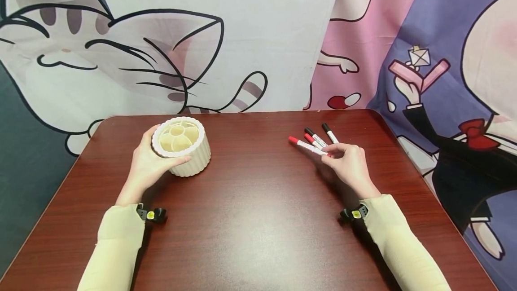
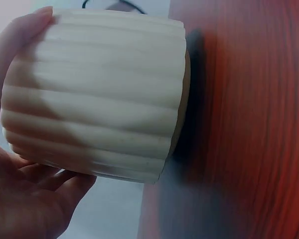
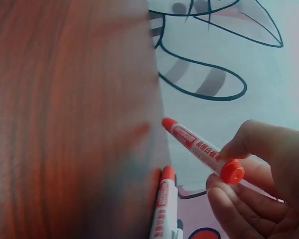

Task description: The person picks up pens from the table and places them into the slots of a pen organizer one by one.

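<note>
My left hand grips a cream, fluted round pen holder from its left side, thumb across the front. The holder's top shows petal-shaped compartments around a central ring, with nothing in them. Its ribbed wall fills much of the left wrist view, where a dark shadow lies beside its base. At the right, my right hand pinches a white marker with red ends near one end, above the table. Just beyond it lie another red-capped marker and two black-capped markers, one of them farthest right.
The dark reddish wooden table spans the space between both hands. Behind its far edge hangs a cloth printed with cartoon figures. Each wrist wears a small black camera strap.
</note>
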Available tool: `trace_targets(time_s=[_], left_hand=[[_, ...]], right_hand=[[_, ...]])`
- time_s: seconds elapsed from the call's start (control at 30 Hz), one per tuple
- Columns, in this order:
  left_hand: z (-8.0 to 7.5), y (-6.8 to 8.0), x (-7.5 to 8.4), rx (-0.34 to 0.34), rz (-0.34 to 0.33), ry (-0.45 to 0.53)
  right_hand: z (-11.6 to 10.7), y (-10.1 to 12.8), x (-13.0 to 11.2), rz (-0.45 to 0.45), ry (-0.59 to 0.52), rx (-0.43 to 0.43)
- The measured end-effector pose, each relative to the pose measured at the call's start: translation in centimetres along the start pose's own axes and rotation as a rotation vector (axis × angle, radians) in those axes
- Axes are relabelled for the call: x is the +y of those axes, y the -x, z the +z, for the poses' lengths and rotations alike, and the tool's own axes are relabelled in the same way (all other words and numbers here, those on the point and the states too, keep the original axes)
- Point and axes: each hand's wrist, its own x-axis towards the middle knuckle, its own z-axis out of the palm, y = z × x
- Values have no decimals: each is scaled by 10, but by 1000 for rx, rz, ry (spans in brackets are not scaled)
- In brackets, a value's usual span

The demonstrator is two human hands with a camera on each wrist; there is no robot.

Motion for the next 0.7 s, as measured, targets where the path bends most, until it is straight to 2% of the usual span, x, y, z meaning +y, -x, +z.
trace_targets(time_s=[0.23, 0.4, 0.7], left_hand=[[22, 4, 17, -90, 77, 18], [38, 7, 27, -138, 132, 39], [60, 14, 37, -196, 162, 113]], right_hand=[[-4, -2, -12, 51, -78, 40], [-10, -6, -19, 49, -114, 73], [-25, -13, -39, 88, -221, 110]])
